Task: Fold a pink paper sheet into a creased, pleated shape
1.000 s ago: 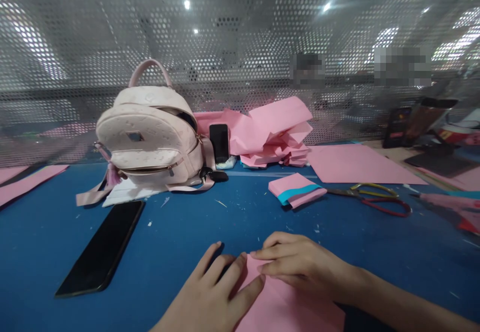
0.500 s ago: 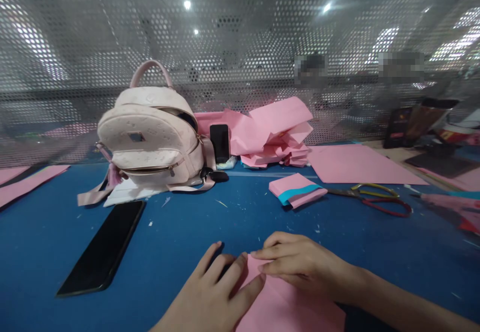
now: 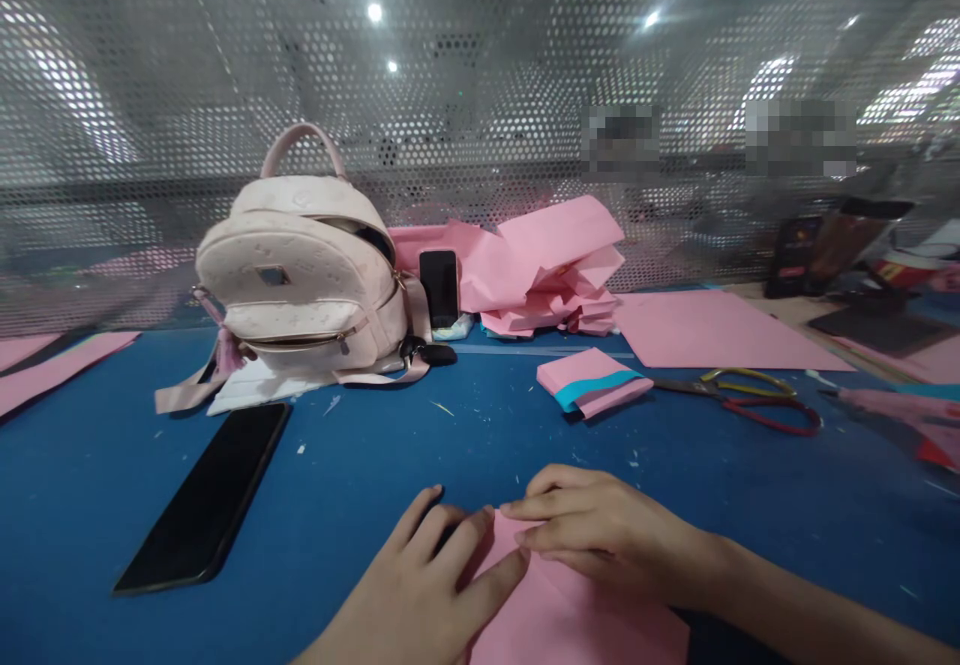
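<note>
A pink sheet of paper [image 3: 577, 625] lies on the blue table [image 3: 750, 505] at the bottom middle. My left hand [image 3: 420, 590] rests flat on the sheet's left part, fingers stretched out and slightly apart. My right hand [image 3: 600, 525] presses on the sheet's far edge, fingers held together and pointing left. The fingertips of both hands nearly meet at the paper's far corner.
A black phone [image 3: 206, 495] lies to the left. Behind stand a pale pink backpack [image 3: 300, 265], a small upright phone [image 3: 439, 287] and a heap of pink paper [image 3: 547, 265]. A folded pink-and-teal packet [image 3: 592, 382], scissors [image 3: 750, 400] and a flat pink sheet [image 3: 712, 330] lie to the right. A perforated metal screen [image 3: 480, 95] closes the back.
</note>
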Demonstrator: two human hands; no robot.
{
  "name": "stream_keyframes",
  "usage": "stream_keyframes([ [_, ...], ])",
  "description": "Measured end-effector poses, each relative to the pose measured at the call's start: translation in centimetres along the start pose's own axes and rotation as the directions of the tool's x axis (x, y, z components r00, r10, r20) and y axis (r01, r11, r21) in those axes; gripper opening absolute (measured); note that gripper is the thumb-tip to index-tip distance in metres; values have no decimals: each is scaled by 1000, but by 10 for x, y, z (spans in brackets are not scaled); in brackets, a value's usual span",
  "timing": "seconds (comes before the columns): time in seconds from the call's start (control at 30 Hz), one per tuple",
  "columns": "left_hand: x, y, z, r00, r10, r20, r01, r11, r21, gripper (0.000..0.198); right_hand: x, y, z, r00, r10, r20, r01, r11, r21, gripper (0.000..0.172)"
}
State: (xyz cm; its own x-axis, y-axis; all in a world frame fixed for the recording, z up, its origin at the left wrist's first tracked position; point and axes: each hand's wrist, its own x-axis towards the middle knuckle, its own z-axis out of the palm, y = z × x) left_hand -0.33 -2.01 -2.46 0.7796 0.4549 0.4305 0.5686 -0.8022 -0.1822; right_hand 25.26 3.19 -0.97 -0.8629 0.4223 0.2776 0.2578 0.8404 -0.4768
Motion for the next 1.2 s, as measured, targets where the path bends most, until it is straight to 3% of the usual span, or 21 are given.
stream_keyframes([
  [0.2,0,1,0,998,-54,38,56,996,-74,38,2,-5,0,1000,-27,-3,27,996,-89,24],
  [0.5,3,2,-4,995,-76,57,85,981,-174,56,5,-10,-2,996,-84,-5,80,967,-242,30],
  [0.73,-2,4,5,993,-111,42,117,970,-211,62,6,-10,6,1000,-21,15,25,942,-335,33],
  [0.93,1,2,-2,991,-80,110,104,965,-241,71,7,-16,4,996,60,65,-31,922,-386,44],
  [1.07,-1,3,0,990,-91,110,118,956,-270,73,7,-24,9,995,97,25,-75,888,-454,43],
  [1.2,-3,3,3,990,-91,109,116,960,-255,73,7,-31,18,991,73,-110,-120,844,-523,38],
])
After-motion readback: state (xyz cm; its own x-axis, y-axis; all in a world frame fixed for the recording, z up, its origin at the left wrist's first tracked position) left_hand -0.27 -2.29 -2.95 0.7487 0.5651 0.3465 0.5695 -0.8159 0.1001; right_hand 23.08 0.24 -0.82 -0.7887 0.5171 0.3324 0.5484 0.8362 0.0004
